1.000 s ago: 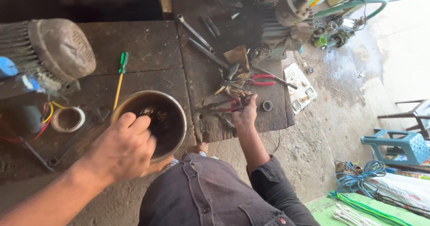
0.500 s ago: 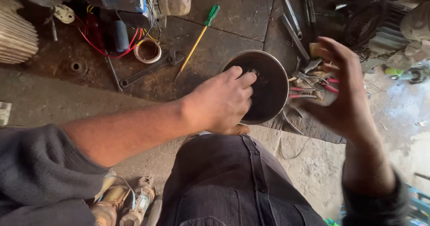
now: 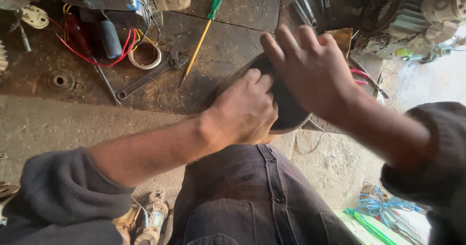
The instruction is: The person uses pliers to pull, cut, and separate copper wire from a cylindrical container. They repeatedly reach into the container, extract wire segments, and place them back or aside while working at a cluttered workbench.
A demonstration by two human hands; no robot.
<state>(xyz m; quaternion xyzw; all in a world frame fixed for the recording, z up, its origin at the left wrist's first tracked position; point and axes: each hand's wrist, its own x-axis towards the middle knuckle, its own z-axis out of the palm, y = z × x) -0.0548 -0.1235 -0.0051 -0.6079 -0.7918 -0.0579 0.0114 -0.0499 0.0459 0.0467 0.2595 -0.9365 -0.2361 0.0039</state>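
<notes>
The right hand (image 3: 310, 70) is now coming onto the round metal cover (image 3: 286, 114), joining the left hand (image 3: 245, 111); both are gripping it, tilted, work seemingly midway.

The two hands cover most of the bowl (image 3: 290, 114), so its inside cannot be seen. The right hand (image 3: 310, 70) is blurred and hides the tools behind it; only the red handles of the pliers (image 3: 359, 75) show. The motor (image 3: 417, 12) is cut off by the top edge.
</notes>
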